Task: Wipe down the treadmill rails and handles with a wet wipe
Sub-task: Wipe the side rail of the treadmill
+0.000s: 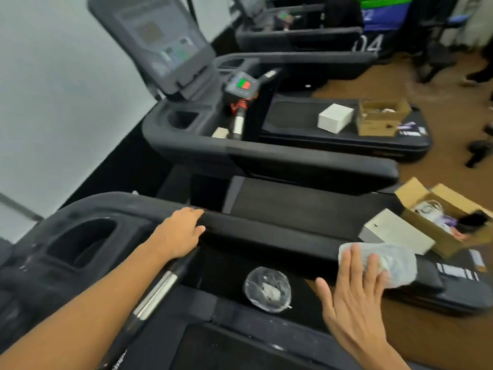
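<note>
A black padded treadmill side rail (pixel 280 231) runs from left to right in front of me. My left hand (pixel 178 233) rests on its left part, fingers lying over the top edge. My right hand (pixel 354 289), fingers straight and spread, presses a crumpled white wet wipe (pixel 392 263) flat against the rail near its right end. A silver and black handle bar (pixel 157 297) slants down below my left forearm. A round clear lid or pack with a white wad (pixel 268 289) lies on the black surface between my hands.
Open cardboard boxes (pixel 440 217) and a white box (pixel 397 231) sit on the belt beyond the rail. A second treadmill (pixel 266 156) with console (pixel 160 44), a white box (pixel 334 117) and a cardboard box (pixel 378 116) stands behind. Wooden floor lies to the right.
</note>
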A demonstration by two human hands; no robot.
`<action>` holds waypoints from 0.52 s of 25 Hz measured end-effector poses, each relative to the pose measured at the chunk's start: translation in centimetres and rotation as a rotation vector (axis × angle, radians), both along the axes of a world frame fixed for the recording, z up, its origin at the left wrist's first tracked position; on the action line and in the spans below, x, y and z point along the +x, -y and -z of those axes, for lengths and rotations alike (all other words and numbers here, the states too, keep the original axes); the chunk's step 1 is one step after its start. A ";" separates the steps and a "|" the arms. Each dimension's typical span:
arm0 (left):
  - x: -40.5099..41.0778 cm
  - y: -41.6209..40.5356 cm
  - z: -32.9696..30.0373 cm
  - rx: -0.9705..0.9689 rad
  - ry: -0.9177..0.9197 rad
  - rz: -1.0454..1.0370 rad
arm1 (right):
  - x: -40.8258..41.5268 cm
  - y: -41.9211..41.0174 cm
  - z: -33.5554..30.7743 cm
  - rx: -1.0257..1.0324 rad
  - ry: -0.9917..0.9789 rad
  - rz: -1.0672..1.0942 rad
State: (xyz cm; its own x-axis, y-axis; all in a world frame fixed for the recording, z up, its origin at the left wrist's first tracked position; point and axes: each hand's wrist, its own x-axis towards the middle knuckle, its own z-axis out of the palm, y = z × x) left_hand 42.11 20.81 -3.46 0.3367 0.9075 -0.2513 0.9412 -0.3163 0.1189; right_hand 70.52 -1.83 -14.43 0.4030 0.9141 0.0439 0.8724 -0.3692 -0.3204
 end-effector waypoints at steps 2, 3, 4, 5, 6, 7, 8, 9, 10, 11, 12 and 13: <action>-4.0 -0.8 0.4 0.028 -0.018 -0.056 | -2.9 -2.8 -0.7 -0.005 0.046 -0.100; -5.4 -1.2 0.6 0.035 -0.022 -0.070 | -4.4 -4.4 -1.0 -0.020 0.065 -0.154; -6.4 -1.5 1.0 0.033 -0.022 -0.075 | -6.0 -6.0 -1.4 -0.036 0.081 -0.211; -7.3 -1.7 1.5 0.030 -0.016 -0.072 | -7.9 -7.6 -1.8 -0.045 0.093 -0.267; -7.8 -1.9 2.0 0.033 -0.010 -0.063 | -9.9 -9.3 -2.1 -0.051 0.102 -0.324; -8.2 -2.0 2.6 0.043 0.002 -0.050 | -12.1 -10.9 -2.3 -0.063 0.108 -0.380; -8.4 -2.1 3.0 0.061 0.014 -0.035 | -14.1 -12.6 -2.7 -0.081 0.109 -0.426; -8.3 -2.3 3.3 0.084 0.019 -0.018 | -15.8 -14.0 -3.0 -0.093 0.113 -0.465; -8.2 -2.4 3.6 0.107 0.014 -0.005 | -17.3 -15.4 -3.2 -0.094 0.117 -0.501; -8.0 -2.6 3.8 0.130 0.002 0.007 | -18.5 -16.7 -3.5 -0.089 0.122 -0.535; -7.7 -2.8 4.0 0.151 -0.016 0.024 | -19.1 -17.8 -3.7 -0.091 0.125 -0.565; -7.6 -3.2 4.2 0.172 -0.043 0.036 | -19.4 -18.8 -4.0 -0.100 0.122 -0.594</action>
State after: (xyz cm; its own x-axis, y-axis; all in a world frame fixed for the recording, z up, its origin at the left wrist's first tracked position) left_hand 34.54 24.04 -7.64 0.3616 0.9261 -0.1080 0.9321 -0.3616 0.0202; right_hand 51.08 16.92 -10.41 -0.1794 0.9830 -0.0399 0.9663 0.1685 -0.1944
